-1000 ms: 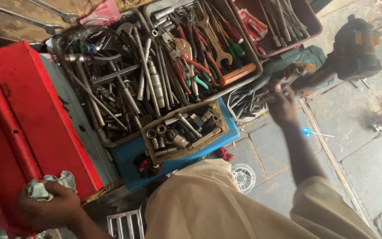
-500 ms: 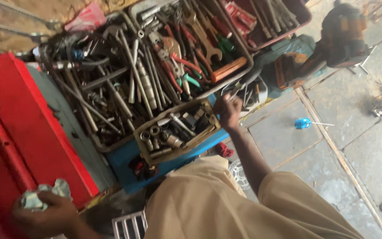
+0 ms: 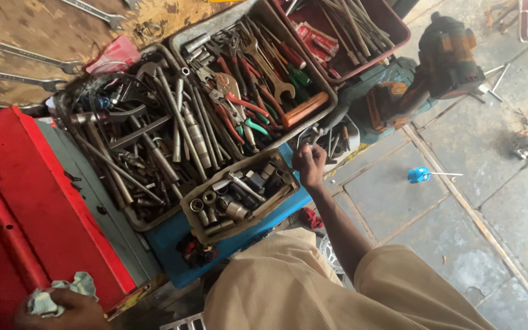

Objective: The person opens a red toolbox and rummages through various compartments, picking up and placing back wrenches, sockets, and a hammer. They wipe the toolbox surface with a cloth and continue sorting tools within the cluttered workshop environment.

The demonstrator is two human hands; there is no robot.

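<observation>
A workshop floor [image 3: 398, 201] of grey stone slabs is seen from above, with open tool trays crowded onto a blue toolbox [image 3: 172, 235] beside a red lid [image 3: 38, 208].

The right hand [image 3: 308, 164] is stretched out to the right edge of the toolbox, just past the corner of a small tray of sockets [image 3: 239, 195]. Its grip is closed on a small metal tool [image 3: 310, 132] at the mouth of a side compartment [image 3: 337, 143] where loose bits are stored; what kind of tool it is cannot be told.

The left hand [image 3: 62, 305] is kept low at the near corner of the red lid, its grip clamped on a crumpled rag [image 3: 56, 292], apparently kept ready for wiping.

Long wrenches and bars are laid in the large grey tray [image 3: 148, 146], probably because nothing shorter fits them, while pliers and screwdrivers are sorted into the tray behind [image 3: 258, 73]. Rods are kept in a maroon tray [image 3: 343, 36] at the far edge. On the floor, well apart from the toolbox, a blue-handled screwdriver [image 3: 423, 175] is left lying.
</observation>
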